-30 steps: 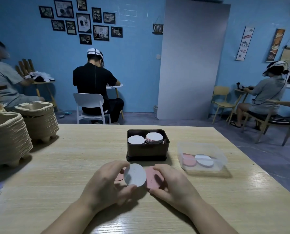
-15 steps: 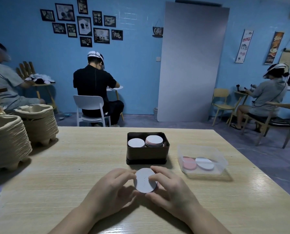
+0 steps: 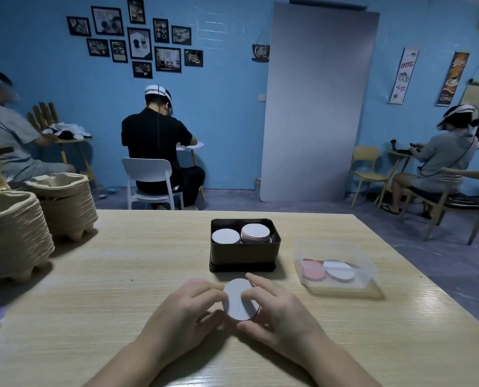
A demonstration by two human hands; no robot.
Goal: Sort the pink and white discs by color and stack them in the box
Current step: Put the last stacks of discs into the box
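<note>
A pale wood-grain table (image 3: 93, 303) carries a dark rectangular box (image 3: 244, 258) just beyond the hands. The left hand (image 3: 182, 314) and right hand (image 3: 280, 311) pinch a flat round white disc (image 3: 238, 301) between curled fingertips, near the box's front wall. One second earlier, the left hand alone held it. The box holds a white stack (image 3: 225, 236) and a pink-edged stack (image 3: 255, 232).

left hand (image 3: 186, 311) and right hand (image 3: 279, 308) gripping white disc (image 3: 238, 300), dark box (image 3: 245, 255) behind
</note>
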